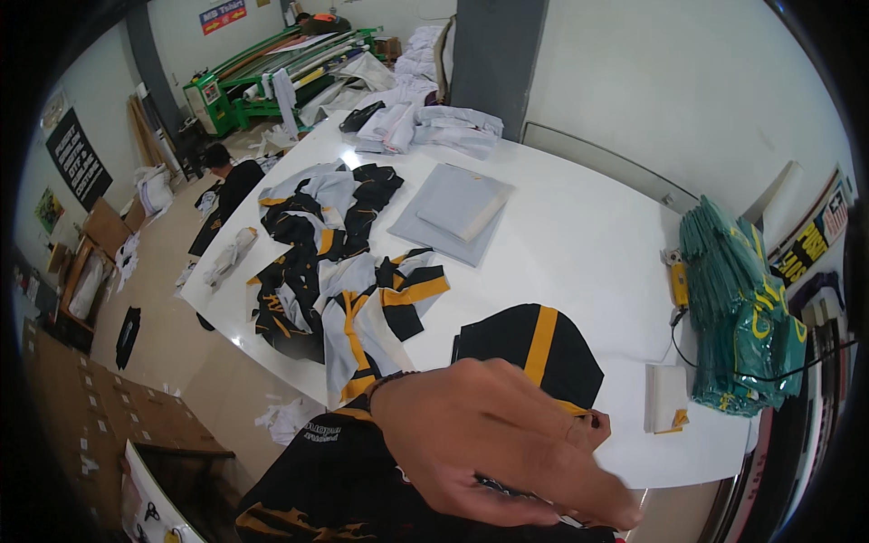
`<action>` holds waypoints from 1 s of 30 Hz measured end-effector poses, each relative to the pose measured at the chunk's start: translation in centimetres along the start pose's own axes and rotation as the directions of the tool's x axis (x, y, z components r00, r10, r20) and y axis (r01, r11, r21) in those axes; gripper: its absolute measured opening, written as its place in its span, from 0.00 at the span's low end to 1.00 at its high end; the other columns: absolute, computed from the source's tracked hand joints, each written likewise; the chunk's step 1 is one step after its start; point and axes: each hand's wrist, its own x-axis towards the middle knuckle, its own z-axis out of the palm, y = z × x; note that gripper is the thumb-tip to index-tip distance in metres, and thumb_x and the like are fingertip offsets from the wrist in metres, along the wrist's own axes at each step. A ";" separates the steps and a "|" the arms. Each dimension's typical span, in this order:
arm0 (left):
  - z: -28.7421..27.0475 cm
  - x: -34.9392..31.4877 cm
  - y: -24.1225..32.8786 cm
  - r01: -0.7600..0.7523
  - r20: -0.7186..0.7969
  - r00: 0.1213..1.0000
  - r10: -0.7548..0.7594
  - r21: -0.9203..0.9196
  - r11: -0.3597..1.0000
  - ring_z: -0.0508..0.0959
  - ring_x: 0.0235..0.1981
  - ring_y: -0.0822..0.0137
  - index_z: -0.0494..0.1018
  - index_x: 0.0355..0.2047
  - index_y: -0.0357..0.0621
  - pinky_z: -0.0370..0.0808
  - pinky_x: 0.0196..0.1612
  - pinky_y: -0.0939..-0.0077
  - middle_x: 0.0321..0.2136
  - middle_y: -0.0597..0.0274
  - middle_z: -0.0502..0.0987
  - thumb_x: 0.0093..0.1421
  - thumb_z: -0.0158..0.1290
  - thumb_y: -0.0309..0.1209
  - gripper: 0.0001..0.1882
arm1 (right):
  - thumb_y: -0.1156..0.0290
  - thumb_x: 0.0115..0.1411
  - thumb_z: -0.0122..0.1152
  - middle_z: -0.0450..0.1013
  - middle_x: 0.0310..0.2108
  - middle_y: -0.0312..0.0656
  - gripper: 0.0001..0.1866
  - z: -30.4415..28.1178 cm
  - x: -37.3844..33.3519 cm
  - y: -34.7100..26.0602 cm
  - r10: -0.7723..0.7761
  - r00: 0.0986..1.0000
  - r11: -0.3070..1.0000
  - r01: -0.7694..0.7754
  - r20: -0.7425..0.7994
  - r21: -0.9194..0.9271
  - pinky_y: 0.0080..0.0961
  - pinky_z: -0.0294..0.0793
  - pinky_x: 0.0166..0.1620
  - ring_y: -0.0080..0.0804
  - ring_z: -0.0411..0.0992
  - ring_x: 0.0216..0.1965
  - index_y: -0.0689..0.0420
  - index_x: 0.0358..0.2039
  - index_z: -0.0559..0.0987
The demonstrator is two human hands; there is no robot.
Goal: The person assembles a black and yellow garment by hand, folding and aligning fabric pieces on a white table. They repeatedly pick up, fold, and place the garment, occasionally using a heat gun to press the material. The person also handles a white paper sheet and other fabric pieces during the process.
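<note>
My left hand [489, 439], with a dark bracelet at the wrist, is raised close in front of me with its fingers curled. What its fingers hold, if anything, I cannot make out. Behind it, a few fingertips of my right hand [597, 429] pinch the lower right edge of a black fabric panel [496, 339] with a yellow stripe. The rest of the right hand is hidden. That panel lies on the near part of the white table [579, 281]. Black cloth with an orange flame pattern [308, 484] fills the lower edge.
Black, grey and yellow garment pieces [353, 271] are heaped on the left. Farther back lie flat grey sheets [453, 206] and white bundles [457, 124]. Stacked green garments [733, 299] stand right, beside a yellow corded tool [677, 279]. A person [237, 185] is beyond the table's left edge.
</note>
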 end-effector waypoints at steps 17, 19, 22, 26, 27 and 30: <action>4.8 2.8 2.0 -0.177 -0.427 0.617 0.661 0.744 0.645 0.76 0.12 0.74 0.80 0.28 0.40 0.67 0.11 0.86 0.16 0.61 0.79 0.64 0.60 0.34 0.10 | 0.77 0.53 0.62 0.77 0.29 0.44 0.05 -0.6 -0.6 0.5 -0.119 0.993 0.993 0.120 0.024 -0.024 0.32 0.76 0.41 0.35 0.76 0.33 0.64 0.29 0.82; 4.3 2.4 2.5 -0.105 -0.396 0.678 0.619 0.781 0.615 0.77 0.13 0.73 0.80 0.30 0.43 0.68 0.12 0.85 0.17 0.63 0.79 0.63 0.60 0.33 0.08 | 0.75 0.53 0.64 0.77 0.28 0.43 0.06 0.5 -0.1 1.5 -0.097 0.995 0.995 0.097 0.021 -0.012 0.32 0.76 0.40 0.34 0.75 0.32 0.64 0.29 0.82; 1.0 0.4 2.0 0.009 -0.341 0.854 0.392 0.764 0.645 0.78 0.16 0.74 0.82 0.32 0.44 0.72 0.17 0.83 0.19 0.64 0.81 0.58 0.63 0.29 0.03 | 0.70 0.53 0.68 0.77 0.27 0.43 0.09 -1.4 -0.6 7.2 0.006 1.000 0.999 -0.006 0.017 -0.039 0.33 0.75 0.38 0.32 0.74 0.30 0.64 0.29 0.82; -3.4 -8.7 -4.0 0.348 -0.372 0.921 -0.112 0.662 0.663 0.81 0.23 0.76 0.83 0.35 0.43 0.78 0.27 0.82 0.24 0.64 0.83 0.53 0.68 0.24 0.09 | 0.67 0.57 0.70 0.78 0.26 0.41 0.11 0.7 0.7 3.0 0.093 0.993 0.995 -0.096 0.066 0.041 0.29 0.76 0.35 0.29 0.75 0.29 0.64 0.30 0.83; -3.7 -11.7 -6.5 0.543 -0.448 0.837 -0.314 0.613 0.574 0.82 0.24 0.75 0.83 0.38 0.41 0.79 0.30 0.82 0.26 0.61 0.84 0.54 0.69 0.25 0.11 | 0.72 0.60 0.68 0.79 0.29 0.38 0.09 0.8 0.2 -0.4 0.046 0.996 0.997 -0.050 0.070 0.050 0.23 0.75 0.36 0.22 0.73 0.30 0.65 0.36 0.84; -4.4 -24.3 -13.6 0.789 -0.437 0.534 -0.724 0.565 0.241 0.83 0.28 0.63 0.81 0.42 0.41 0.80 0.36 0.74 0.30 0.58 0.84 0.56 0.66 0.31 0.14 | 0.74 0.58 0.68 0.81 0.32 0.41 0.08 0.3 0.8 0.4 -0.023 0.996 0.995 0.015 0.082 0.097 0.25 0.77 0.42 0.27 0.78 0.35 0.62 0.38 0.86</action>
